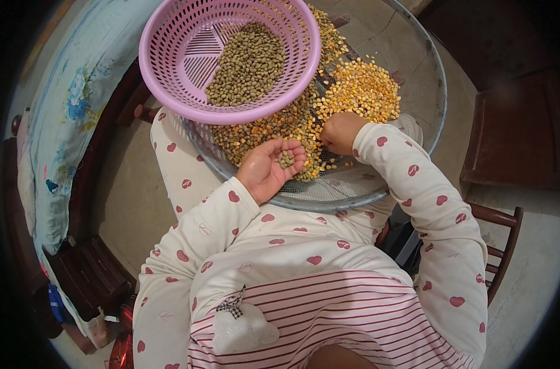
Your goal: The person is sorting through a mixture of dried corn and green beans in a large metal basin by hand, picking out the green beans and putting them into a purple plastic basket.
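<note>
Grey wire mesh, metal-rimmed: wide round tray [409,52] at the lap. Pink plastic basket [169,55], walls perforated, floor slotted, overlaps tray's upper left; inside, a drift of smooth, oval, greenish-brown beans [252,61]. On the mesh, angular yellow corn kernels [360,89] in a heap, and a mixed spread of beans and corn below the basket. Left hand [261,171] palm up, open, lightly cupped under a few beans. Right hand [341,132] knuckles up, fingers curled over loose kernels; cannot tell if it grips any.

L hand [264,169] w/ beans [286,160], corn [360,92] nearby
</note>
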Motion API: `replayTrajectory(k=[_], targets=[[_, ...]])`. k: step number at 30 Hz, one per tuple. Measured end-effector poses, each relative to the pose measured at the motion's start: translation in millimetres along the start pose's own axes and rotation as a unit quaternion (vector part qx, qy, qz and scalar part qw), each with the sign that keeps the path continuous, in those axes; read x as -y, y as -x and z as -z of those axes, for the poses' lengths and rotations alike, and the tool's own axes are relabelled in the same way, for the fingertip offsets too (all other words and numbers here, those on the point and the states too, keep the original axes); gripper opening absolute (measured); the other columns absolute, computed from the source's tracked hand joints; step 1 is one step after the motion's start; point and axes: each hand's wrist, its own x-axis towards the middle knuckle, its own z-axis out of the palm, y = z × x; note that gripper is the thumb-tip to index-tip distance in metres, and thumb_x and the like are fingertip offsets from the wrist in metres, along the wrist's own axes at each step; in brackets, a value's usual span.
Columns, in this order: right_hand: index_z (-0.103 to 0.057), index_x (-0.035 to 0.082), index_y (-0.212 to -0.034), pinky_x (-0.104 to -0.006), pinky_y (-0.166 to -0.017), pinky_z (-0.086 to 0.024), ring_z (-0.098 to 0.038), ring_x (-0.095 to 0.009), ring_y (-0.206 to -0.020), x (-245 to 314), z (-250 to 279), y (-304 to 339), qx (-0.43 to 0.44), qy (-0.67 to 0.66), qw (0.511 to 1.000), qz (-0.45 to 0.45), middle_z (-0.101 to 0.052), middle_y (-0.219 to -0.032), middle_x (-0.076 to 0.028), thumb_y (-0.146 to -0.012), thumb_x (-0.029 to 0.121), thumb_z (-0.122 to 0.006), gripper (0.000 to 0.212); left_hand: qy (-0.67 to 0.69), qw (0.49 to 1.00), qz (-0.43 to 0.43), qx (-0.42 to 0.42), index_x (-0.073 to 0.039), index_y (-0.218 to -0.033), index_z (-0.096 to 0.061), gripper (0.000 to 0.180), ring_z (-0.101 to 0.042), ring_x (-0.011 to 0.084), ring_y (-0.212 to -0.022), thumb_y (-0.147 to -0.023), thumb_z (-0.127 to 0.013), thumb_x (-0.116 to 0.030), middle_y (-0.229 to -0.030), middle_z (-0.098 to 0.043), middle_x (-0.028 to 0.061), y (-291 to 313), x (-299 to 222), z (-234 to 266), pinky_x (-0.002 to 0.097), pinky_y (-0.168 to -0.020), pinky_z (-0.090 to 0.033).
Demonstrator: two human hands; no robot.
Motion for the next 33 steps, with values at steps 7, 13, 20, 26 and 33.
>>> replayTrajectory(k=[7,13,20,26,33], targets=[[-0.064,0.001,-0.083,-0.0265,-0.06,-0.047,-0.059,-0.014,-0.065,1,18,6,0.005,-0.437,0.898,0.05,-0.063,-0.072,-0.006,-0.072,0.002,-0.061,0.011,-0.049,0.999,-0.017,-0.008,0.008,-0.103,-0.05,0.033,-0.055,0.0219,-0.083,-0.091,-0.037,-0.02,-0.093,-0.054,0.014,5,1,-12,0.0315,-0.078,-0.048],[-0.063,0.003,-0.082,-0.0289,-0.062,-0.047,-0.061,-0.019,-0.067,-7,-3,-5,-0.072,-0.22,0.971,0.053,-0.063,-0.072,-0.009,-0.069,0.005,-0.065,0.014,-0.021,0.999,-0.025,-0.006,0.007,-0.099,-0.05,0.029,-0.055,0.0217,-0.082,-0.09,-0.039,-0.019,-0.093,-0.054,0.0139,2,1,-3,0.0307,-0.076,-0.048],[-0.065,0.008,-0.079,-0.0329,-0.063,-0.048,-0.061,-0.025,-0.069,-35,18,6,-0.011,-0.171,0.984,-0.035,-0.063,-0.073,-0.01,-0.062,0.011,-0.068,0.018,-0.005,1.0,-0.029,-0.005,0.006,-0.096,-0.051,0.025,-0.055,0.0213,-0.081,-0.089,-0.042,-0.017,-0.089,-0.053,0.0131,3,1,-3,0.0301,-0.074,-0.048],[-0.066,0.005,-0.079,-0.0297,-0.06,-0.048,-0.061,-0.02,-0.064,-10,10,1,-0.024,-0.2,0.976,0.087,-0.064,-0.073,-0.009,-0.063,0.004,-0.066,0.016,-0.007,1.0,-0.025,-0.011,0.005,-0.096,-0.05,0.024,-0.055,0.0211,-0.079,-0.089,-0.042,-0.016,-0.088,-0.053,0.0128,2,1,-2,0.0301,-0.073,-0.049],[-0.066,0.008,-0.074,-0.0386,-0.06,-0.047,-0.06,-0.029,-0.065,10,-10,-11,-0.007,-0.054,0.997,0.053,-0.062,-0.069,-0.012,-0.066,0.011,-0.057,0.012,-0.01,0.999,-0.027,-0.018,0.005,-0.094,-0.051,0.023,-0.055,0.0212,-0.079,-0.088,-0.043,-0.015,-0.088,-0.053,0.0127,2,1,-1,0.0303,-0.073,-0.048]])
